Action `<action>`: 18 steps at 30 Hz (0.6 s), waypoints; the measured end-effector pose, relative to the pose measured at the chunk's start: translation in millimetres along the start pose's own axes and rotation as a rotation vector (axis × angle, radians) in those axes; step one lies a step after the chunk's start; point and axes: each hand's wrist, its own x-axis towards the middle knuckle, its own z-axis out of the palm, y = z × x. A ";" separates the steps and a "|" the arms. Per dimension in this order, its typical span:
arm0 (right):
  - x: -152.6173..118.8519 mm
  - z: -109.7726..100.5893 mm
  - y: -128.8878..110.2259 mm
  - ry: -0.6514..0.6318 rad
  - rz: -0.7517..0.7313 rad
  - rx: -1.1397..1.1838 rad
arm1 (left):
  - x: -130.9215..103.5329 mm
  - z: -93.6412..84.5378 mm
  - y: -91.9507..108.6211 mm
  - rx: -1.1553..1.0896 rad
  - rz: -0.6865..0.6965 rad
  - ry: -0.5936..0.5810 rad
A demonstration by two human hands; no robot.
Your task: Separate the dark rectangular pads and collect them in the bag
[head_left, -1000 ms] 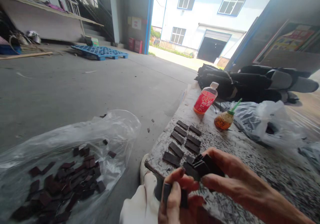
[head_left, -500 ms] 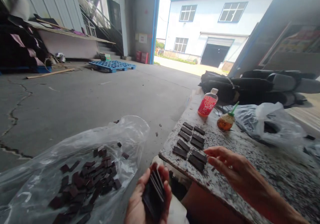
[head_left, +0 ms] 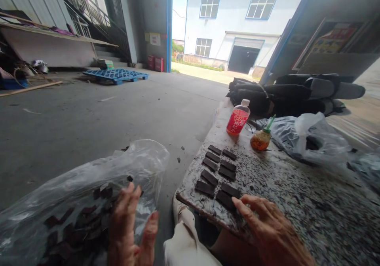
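Note:
My left hand [head_left: 127, 226] is raised over the clear plastic bag [head_left: 118, 167], its fingers spread and nothing in its grasp. Inside the bag lies a loose heap of small dark rectangular pieces [head_left: 86, 222], partly hidden by that hand. On the speckled table, my right hand [head_left: 270, 226] reaches its fingertips to the near end of a dark strip [head_left: 225, 199]; the fingers are stretched out, not wrapped round it. Similar dark strips [head_left: 210, 164] lie in two rows on the tabletop [head_left: 285, 187].
Behind the strips stand a bottle with a red label [head_left: 238, 117] and a squat squeeze bottle with a green nozzle [head_left: 261, 138]. A plastic bag [head_left: 320, 139] and black rolls [head_left: 276, 95] lie farther back. A blue pallet [head_left: 115, 75] rests on the floor.
The stack of dark pieces has left my left hand, which has moved left over the bag and opened. My right hand has come down to the nearest strip. The view has shifted right.

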 end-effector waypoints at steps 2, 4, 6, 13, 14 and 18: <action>-1.5 0.8 1.8 0.064 -0.029 -0.089 | 15.0 19.9 28.8 0.106 0.249 -0.128; -0.9 1.1 0.8 0.117 -0.039 -0.121 | 27.2 39.1 49.4 0.057 0.535 -0.221; 1.0 2.2 -3.1 0.152 -0.008 -0.104 | 31.7 58.4 59.5 -0.006 0.686 -0.303; -0.1 12.7 -12.8 0.171 0.107 0.007 | 14.9 100.3 46.2 -0.166 0.691 -0.259; -1.5 14.0 -12.0 0.149 0.108 0.007 | 14.6 101.1 44.7 -0.160 0.683 -0.273; -4.5 15.0 -4.0 0.099 0.054 -0.026 | 21.7 101.2 47.9 -0.160 0.643 -0.266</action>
